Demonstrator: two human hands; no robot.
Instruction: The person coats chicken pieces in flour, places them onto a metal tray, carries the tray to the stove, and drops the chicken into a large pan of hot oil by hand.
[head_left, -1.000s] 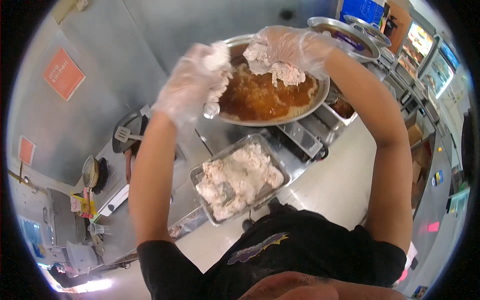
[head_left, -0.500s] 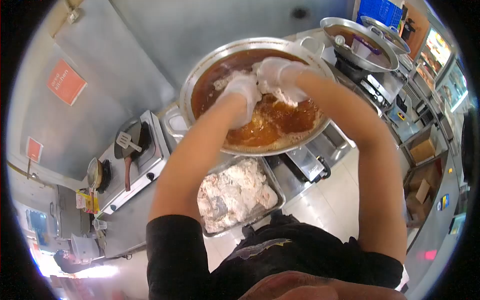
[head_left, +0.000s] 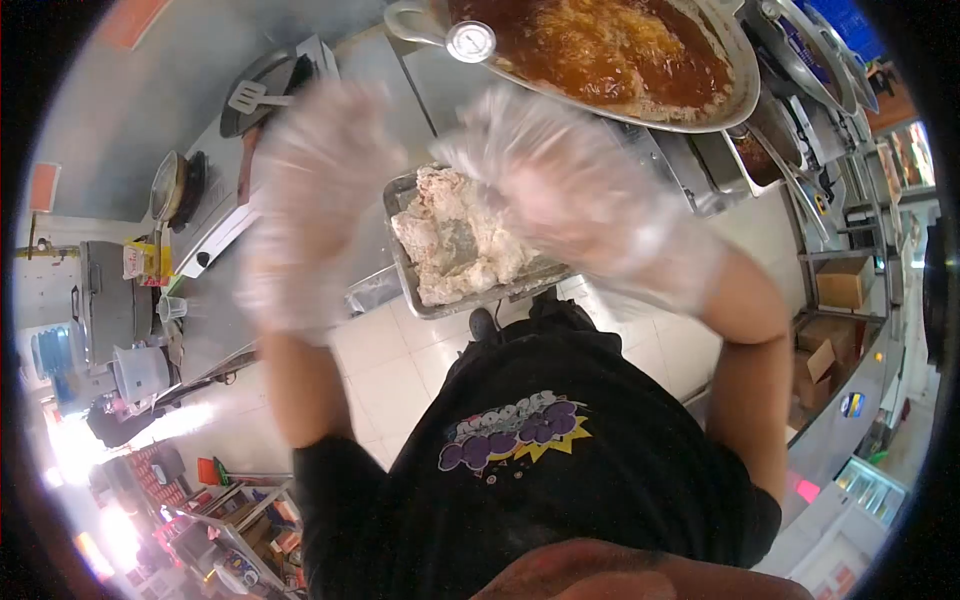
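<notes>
Both hands wear clear plastic gloves and are smeared by motion. My left hand (head_left: 320,180) is raised left of the metal tray (head_left: 408,278), over the counter side. Above the tray's right side is my right hand (head_left: 580,185), hiding part of it; nothing shows clearly in either hand. White, flour-coated pieces of what looks like raw chicken (head_left: 445,285) lie in the tray, with a bare patch in their middle. Beyond the hands, brown oil (head_left: 600,45) froths in a wide metal pan (head_left: 742,75). A round dial thermometer (head_left: 470,42) sits at the pan's near-left rim.
To the left a stove (head_left: 215,235) carries a dark pan with a slotted spatula (head_left: 250,97) and a smaller pan (head_left: 167,185). More metal pans (head_left: 800,50) stand at the far right. Cardboard boxes (head_left: 845,283) sit on right-hand shelving.
Both hands have come out from over the oil pan and back towards me, to the tray. The view has tilted down. Fewer coated pieces cover the tray's middle.
</notes>
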